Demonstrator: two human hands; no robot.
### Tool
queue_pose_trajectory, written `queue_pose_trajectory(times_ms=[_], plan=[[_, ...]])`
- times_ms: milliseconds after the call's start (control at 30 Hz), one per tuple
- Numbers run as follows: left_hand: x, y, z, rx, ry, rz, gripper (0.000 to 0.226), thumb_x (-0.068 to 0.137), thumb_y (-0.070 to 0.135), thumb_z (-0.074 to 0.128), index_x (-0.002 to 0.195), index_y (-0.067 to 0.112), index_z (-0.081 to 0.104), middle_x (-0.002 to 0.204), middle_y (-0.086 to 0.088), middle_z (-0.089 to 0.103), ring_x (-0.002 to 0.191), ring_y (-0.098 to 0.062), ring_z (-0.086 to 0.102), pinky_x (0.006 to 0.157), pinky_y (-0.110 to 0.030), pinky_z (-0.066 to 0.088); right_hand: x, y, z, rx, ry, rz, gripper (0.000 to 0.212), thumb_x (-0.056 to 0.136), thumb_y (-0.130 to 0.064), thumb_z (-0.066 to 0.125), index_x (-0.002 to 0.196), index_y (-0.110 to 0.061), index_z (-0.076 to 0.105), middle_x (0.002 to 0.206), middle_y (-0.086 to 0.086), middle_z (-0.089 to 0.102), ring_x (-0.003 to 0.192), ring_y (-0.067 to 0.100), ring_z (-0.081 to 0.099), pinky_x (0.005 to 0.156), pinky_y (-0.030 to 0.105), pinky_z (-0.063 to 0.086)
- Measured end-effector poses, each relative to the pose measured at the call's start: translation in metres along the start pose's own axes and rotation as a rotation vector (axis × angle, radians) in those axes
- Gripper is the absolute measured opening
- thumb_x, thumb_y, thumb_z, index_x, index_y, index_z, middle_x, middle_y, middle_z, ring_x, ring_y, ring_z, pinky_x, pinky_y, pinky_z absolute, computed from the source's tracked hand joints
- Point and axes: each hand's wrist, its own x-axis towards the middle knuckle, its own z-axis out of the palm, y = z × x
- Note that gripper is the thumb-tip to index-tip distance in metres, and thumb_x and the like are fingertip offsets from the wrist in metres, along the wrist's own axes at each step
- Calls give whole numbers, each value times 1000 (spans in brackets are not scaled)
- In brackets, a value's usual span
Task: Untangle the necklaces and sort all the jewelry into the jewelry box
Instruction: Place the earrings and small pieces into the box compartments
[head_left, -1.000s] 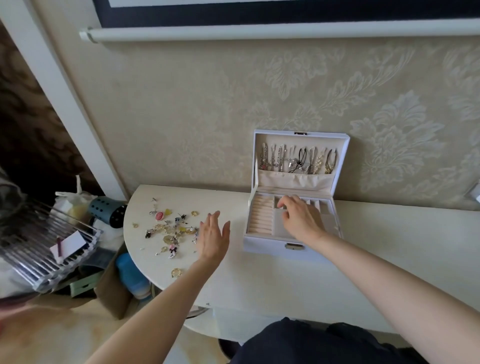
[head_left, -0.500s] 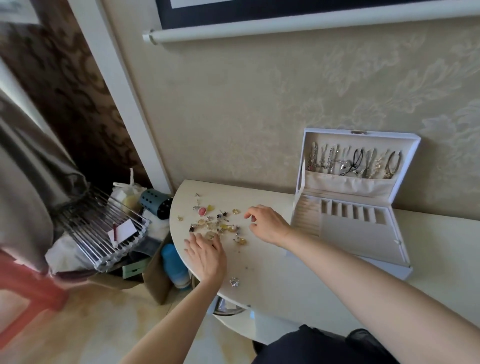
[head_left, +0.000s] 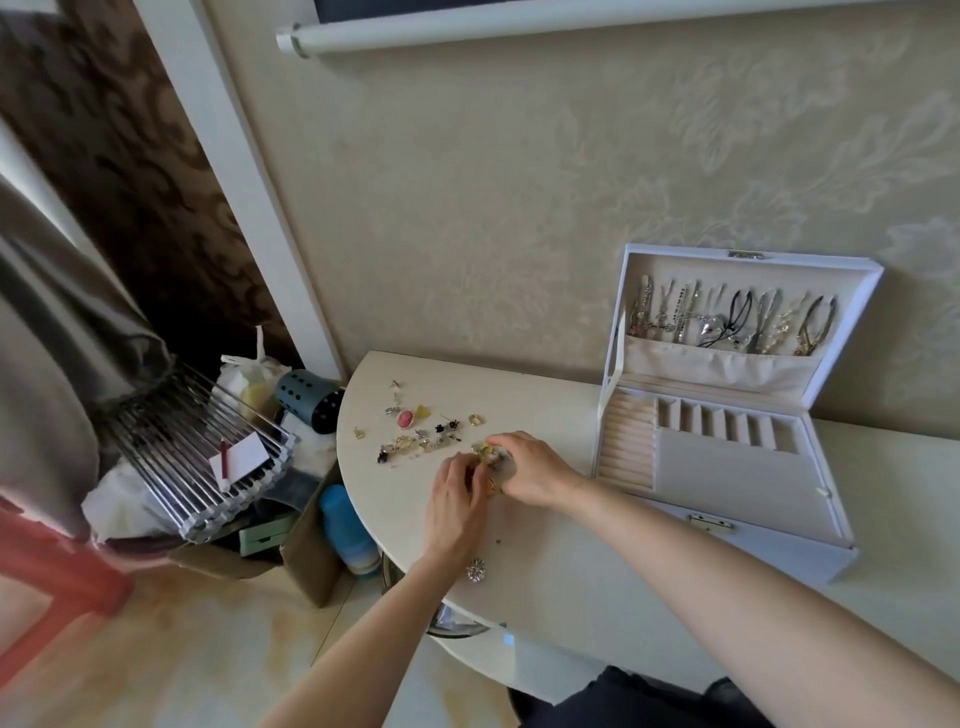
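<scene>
low centre, a silver brooch (head_left: 475, 569) lies at the table (head_left: 571, 587) edge. above it the right hand (head_left: 530, 470) pinches a gold trinket (head_left: 485, 450); the left hand (head_left: 454, 499) curls beside it, grip unclear. loose jewelry (head_left: 415, 439) lies beyond; the jewelry box (head_left: 727, 467) stands open at right, necklaces (head_left: 727, 317) in its lid.

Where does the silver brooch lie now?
In the head view, the silver brooch lies alone near the table's front edge, beside the wrist of the left hand.

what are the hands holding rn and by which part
The left hand and right hand both pinch small gold jewelry where they meet; the pieces are too small to tell by which part.
</scene>
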Motion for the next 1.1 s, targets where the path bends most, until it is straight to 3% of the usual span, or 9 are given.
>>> queue_pose_trajectory(times_ms=[67,133,200,333,433,567,800,967,1100], plan=[[1,0,-1,-49,-20,56,21,98,22,46,107,11,61,102,2,56,98,-20,55,75,-16,34,2,-2,3,2,-13,-5,58,83,-4,51,139,-12,41,142,8,42,131,20,40,106,19,26],[3,0,-4,-101,29,92,28,98,29,45,114,10,58,117,-1,54,111,-16,51,90,-16,36,2,-2,4,-3,-21,-15,60,82,-1,49,140,-13,41,145,6,40,133,19,38,108,21,26],[9,-5,-8,-73,221,83,45,95,41,36,124,9,51,136,-5,43,126,-11,36,107,-28,28,1,1,5,-5,-26,-23,62,81,2,48,141,-15,41,145,5,40,134,18,37,109,20,26],[33,-30,-19,-24,438,-246,63,94,46,30,143,5,26,155,-11,11,143,-24,6,118,-46,6,0,7,3,-2,-11,-26,54,85,-5,53,137,-15,46,142,6,44,131,19,41,104,17,26],[52,-43,-24,-15,406,-397,64,99,41,33,146,2,14,157,-16,0,144,-28,-3,118,-43,1,-1,8,1,-5,0,-22,52,86,-10,55,136,-12,47,140,9,47,129,20,43,104,17,26],[71,-46,-38,87,347,-425,67,99,42,31,147,-2,13,156,-18,7,145,-28,5,119,-36,3,3,7,1,-22,-37,-9,55,85,-7,54,139,-12,43,141,8,43,130,21,41,105,21,28],[99,-55,-40,60,133,-260,61,98,45,33,146,7,25,152,-11,27,141,-23,22,116,-38,16,16,8,-7,58,32,58,53,86,0,51,137,-11,42,140,9,44,128,22,43,106,30,37],[109,-56,-35,119,-66,-76,57,97,49,35,143,14,37,148,-6,38,135,-21,34,110,-36,26,20,11,-19,-83,122,10,48,89,0,43,135,-14,45,137,4,45,123,22,47,101,32,39],[107,-56,-34,100,-200,102,50,94,48,41,131,17,55,137,2,52,124,-14,48,98,-22,34,28,12,-23,-23,107,16,53,86,6,40,136,-12,46,139,6,46,127,21,44,105,29,35]])
